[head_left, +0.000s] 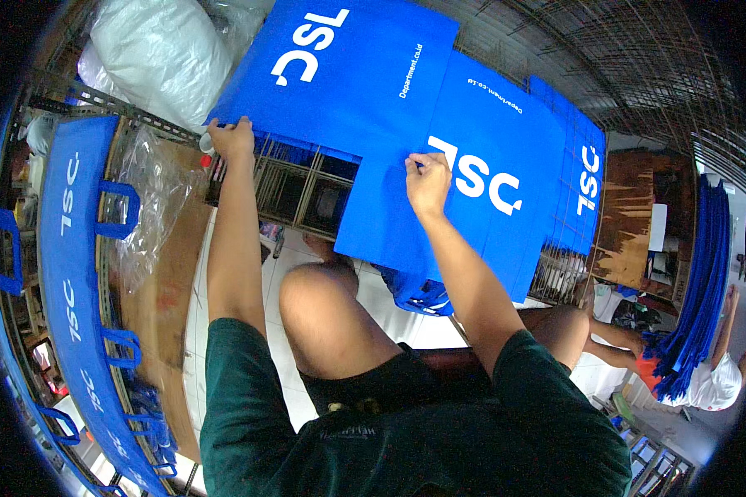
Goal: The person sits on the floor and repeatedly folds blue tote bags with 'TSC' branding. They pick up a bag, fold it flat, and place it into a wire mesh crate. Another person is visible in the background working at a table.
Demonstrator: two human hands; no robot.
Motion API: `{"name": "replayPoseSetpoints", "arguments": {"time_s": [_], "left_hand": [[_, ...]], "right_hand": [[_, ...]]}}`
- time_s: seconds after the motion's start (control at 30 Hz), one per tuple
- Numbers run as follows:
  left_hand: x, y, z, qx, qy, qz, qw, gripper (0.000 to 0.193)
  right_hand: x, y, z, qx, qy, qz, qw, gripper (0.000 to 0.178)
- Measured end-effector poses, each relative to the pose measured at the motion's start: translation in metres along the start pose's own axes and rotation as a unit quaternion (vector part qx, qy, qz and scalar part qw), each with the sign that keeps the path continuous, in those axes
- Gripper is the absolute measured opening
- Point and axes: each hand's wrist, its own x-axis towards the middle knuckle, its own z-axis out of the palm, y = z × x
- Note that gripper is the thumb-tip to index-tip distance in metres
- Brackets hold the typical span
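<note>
A blue fabric panel [348,74] with white print lies at the top of the view. At its lower left corner my left hand [232,139] grips the edge, fingers closed. My right hand [428,178] is pinched at the panel's lower right, its fingertips close together; the edge between them is mostly hidden. Beneath and to the right, a second printed blue panel [489,224] lies flat, partly overlapped by the first. Farther right is a third blue panel [584,178]. All rest on a wire mesh rack [294,186].
At left, a long row of printed blue bags [79,273] with handles hangs by a wooden board [178,331] and clear plastic [145,215]. A stuffed white sack [162,54] sits at upper left. On the right, another person [713,381] is beside a hanging blue fabric stack [704,265].
</note>
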Motion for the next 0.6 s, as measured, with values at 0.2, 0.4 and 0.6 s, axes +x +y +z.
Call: {"name": "replayPoseSetpoints", "arguments": {"time_s": [0.2,0.4,0.6], "left_hand": [[0.002,-0.002,0.002,-0.023,0.012,-0.004,1.0,0.068],[-0.012,0.016,-0.006,-0.009,-0.044,-0.028,0.999,0.072],[-0.037,0.029,-0.026,-0.033,-0.032,-0.023,0.999,0.082]], "right_hand": [[0.0,0.001,0.0,0.002,0.001,0.001,1.0,0.01],[0.0,0.006,0.002,0.016,-0.003,-0.003,1.0,0.01],[-0.002,-0.004,-0.022,-0.043,-0.001,-0.029,0.999,0.017]]}}
